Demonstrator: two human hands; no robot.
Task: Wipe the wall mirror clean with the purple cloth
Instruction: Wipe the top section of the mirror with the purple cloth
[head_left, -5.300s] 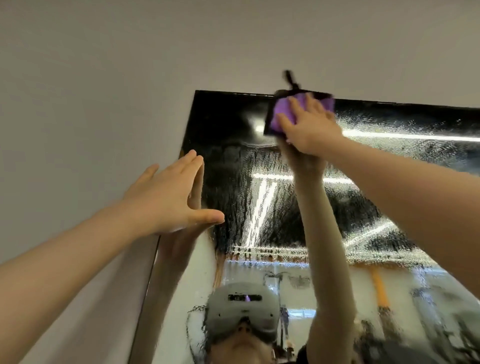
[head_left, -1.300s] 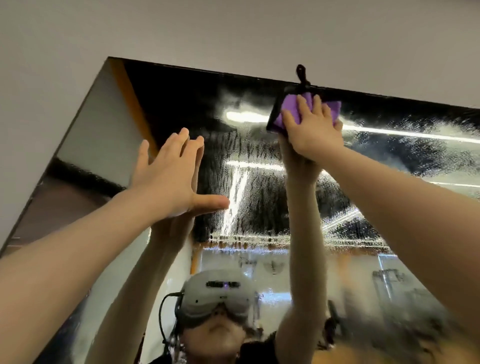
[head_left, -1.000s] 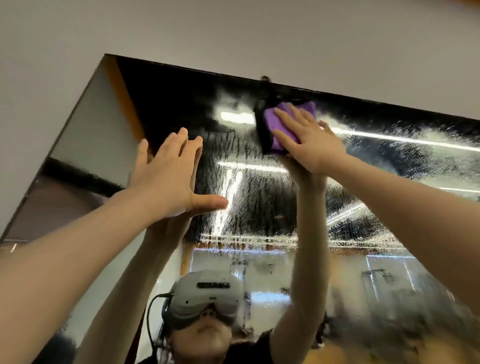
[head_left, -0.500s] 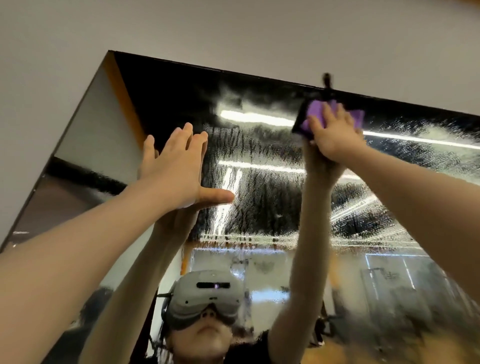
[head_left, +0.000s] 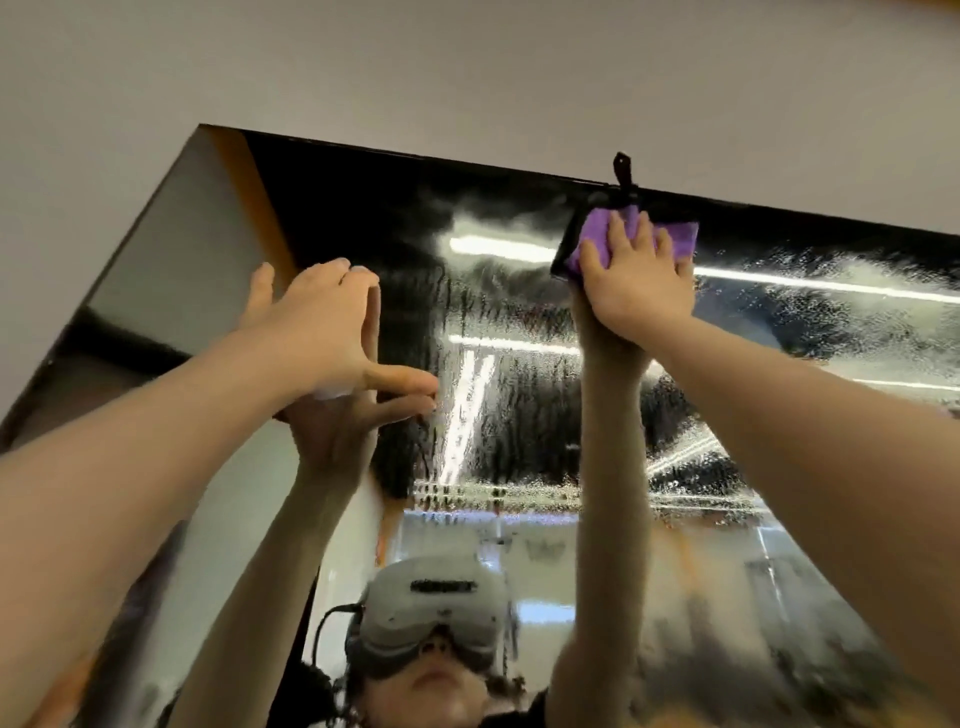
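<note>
Head view, mirror: the wall mirror (head_left: 519, 415) fills the lower frame below a pale wall (head_left: 467, 67); its upper glass is covered in wet droplets and streaks, and the far left strip looks clearer.
Head view, cloth: the purple cloth (head_left: 597, 236) lies flat on the glass just under the mirror's top edge, right of centre, its black loop (head_left: 623, 174) sticking up past the edge.
Head view, right hand: the right hand (head_left: 636, 283) presses the cloth to the glass with spread, fairly straight fingers, not curled round it.
Head view, left hand: the left hand (head_left: 324, 332) is open and holds nothing, fingers together, thumb out, braced on the mirror to the left.
Step in hand: wiping the wet top band, as I judge it.
Next move: probably a firm sweep along or down through the droplets at right and below, keeping the cloth flat.
Writing: no brand, label or lettering can be read.
</note>
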